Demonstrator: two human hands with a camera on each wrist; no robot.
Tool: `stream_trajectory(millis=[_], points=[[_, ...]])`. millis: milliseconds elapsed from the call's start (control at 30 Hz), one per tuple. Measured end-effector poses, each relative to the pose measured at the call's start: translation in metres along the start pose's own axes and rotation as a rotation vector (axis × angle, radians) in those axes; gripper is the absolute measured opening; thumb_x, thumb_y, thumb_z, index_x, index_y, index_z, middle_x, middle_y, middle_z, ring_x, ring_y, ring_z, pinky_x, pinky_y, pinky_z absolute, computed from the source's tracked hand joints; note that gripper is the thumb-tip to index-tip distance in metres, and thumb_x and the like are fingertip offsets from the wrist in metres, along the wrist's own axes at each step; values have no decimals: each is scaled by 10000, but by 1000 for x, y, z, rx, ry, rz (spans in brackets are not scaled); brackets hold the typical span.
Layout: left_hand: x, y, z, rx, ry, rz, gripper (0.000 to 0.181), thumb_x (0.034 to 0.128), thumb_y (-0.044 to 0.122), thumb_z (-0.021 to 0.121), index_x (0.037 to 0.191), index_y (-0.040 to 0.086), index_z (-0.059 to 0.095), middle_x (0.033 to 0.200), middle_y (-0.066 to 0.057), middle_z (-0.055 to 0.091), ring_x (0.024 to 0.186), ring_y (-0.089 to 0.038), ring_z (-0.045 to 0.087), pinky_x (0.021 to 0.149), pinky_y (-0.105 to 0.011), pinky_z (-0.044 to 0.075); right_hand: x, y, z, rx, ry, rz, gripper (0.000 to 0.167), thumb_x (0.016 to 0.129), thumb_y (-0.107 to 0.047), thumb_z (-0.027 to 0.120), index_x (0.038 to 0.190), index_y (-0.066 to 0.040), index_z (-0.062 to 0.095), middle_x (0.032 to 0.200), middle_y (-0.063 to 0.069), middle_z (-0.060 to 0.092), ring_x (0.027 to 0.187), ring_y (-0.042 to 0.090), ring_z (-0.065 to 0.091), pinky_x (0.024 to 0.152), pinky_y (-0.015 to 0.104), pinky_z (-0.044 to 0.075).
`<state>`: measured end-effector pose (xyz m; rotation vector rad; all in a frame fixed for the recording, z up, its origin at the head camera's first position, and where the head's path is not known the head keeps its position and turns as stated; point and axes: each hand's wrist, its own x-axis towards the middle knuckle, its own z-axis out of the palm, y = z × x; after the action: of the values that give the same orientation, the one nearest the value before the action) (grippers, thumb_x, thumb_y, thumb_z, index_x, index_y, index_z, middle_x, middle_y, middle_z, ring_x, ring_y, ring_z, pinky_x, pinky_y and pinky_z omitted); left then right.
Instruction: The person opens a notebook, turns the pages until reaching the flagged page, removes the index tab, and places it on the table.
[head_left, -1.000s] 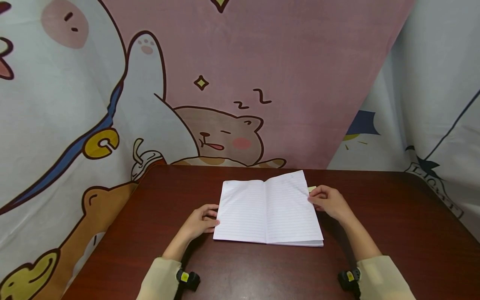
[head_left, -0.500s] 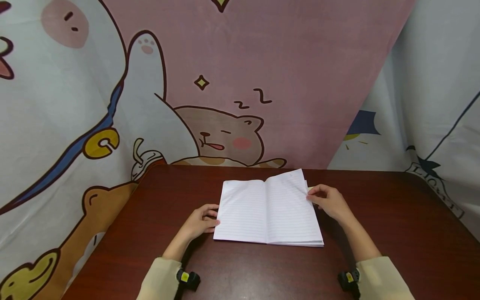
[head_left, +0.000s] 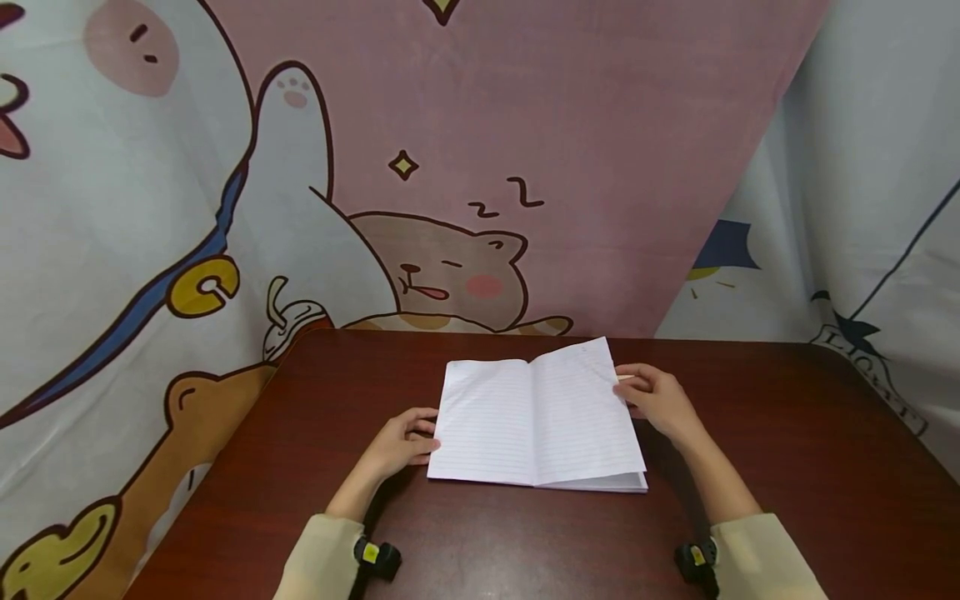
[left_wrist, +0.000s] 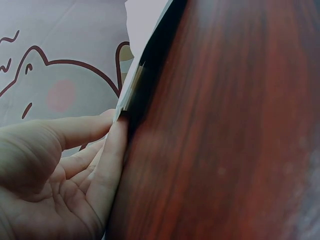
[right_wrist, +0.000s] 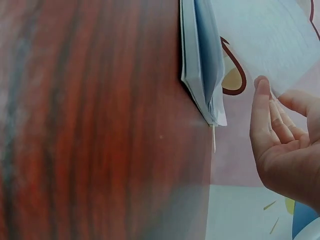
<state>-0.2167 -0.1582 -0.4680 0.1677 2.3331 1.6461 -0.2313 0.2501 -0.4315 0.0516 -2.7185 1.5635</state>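
An open notebook [head_left: 483, 425] with lined white pages lies on the table in the head view. My left hand [head_left: 396, 440] pinches its left edge; in the left wrist view, the thumb lies on one side of the notebook edge [left_wrist: 131, 90] and a finger on the other. At the right side, my right hand [head_left: 660, 402] pinches the outer edge of a right-hand page [head_left: 581, 408]. That page stands raised off the pages beneath, with a gap at its lower corner. The right wrist view shows the lifted page [right_wrist: 265, 40] between thumb and fingers, apart from the page stack [right_wrist: 197, 65].
A dark reddish-brown table [head_left: 487, 542] carries the notebook. Behind it hangs a pink and white cloth [head_left: 615, 167] with cartoon animals. A thin pale strip [right_wrist: 214, 140] sticks out past the notebook's far right edge. Each wrist wears a small black camera [head_left: 378, 560].
The right-hand page has risen a little from the stack, and the gap at its lower right corner has widened. My right hand shifted slightly; my left hand kept its place.
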Motion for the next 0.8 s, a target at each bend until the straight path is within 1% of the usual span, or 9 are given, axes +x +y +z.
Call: stream_trajectory(millis=[267, 467, 800], points=[[0, 1, 2, 7, 8, 2, 509, 910, 23, 682, 1387, -32, 509, 1167, -235, 613, 866, -134, 653, 727, -326, 605, -1, -5, -1, 62, -17, -10, 439, 997, -183, 614, 1372, 26, 521, 1236, 272, 654, 861, 6, 632, 787, 315, 607], [0, 1, 1, 9, 7, -3, 515, 913, 31, 683, 1394, -25, 506, 1170, -229, 617, 870, -131, 653, 735, -330, 605, -1, -9, -1, 106, -37, -10, 463, 1002, -195, 605, 1397, 21, 499, 1265, 277, 632, 871, 11, 639, 785, 302, 602], [0, 1, 1, 8, 4, 3, 518, 912, 32, 683, 1393, -30, 504, 1172, -231, 618, 864, -123, 651, 733, -324, 604, -2, -17, -1, 137, -44, -2, 471, 1003, -202, 600, 1408, 14, 494, 1304, 285, 608, 880, -30, 621, 802, 308, 589]])
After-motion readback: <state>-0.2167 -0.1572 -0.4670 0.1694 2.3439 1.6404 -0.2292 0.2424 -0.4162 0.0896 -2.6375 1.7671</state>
